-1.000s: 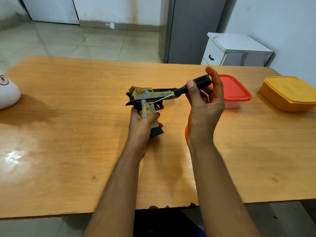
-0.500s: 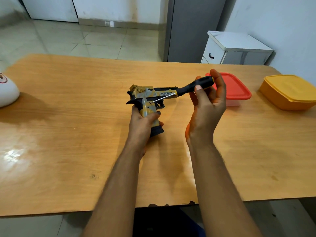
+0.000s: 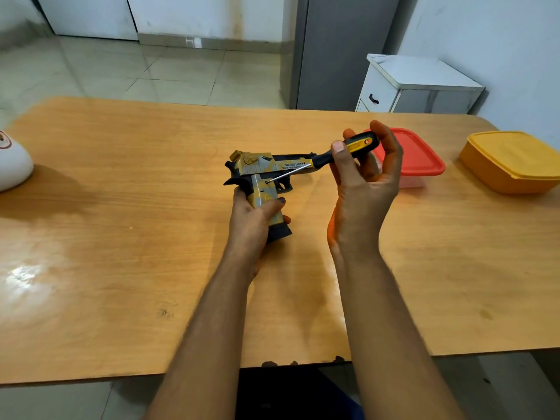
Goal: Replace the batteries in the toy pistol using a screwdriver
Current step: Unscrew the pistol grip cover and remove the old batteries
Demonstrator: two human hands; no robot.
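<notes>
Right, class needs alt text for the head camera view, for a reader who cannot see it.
A person's left hand grips a yellow toy pistol by its handle above a wooden table, while the right hand holds a screwdriver with its tip at the top of the grip. A red-lidded container and a yellow container sit at the right.

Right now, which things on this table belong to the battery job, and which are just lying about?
In use:
- yellow-and-black camouflage toy pistol, gripped by the left hand
- black-and-yellow-handled screwdriver, held by the right hand, tip at the pistol's grip

Lying about:
- red-lidded clear plastic box
- yellow lidded plastic box
- white rounded object
</notes>
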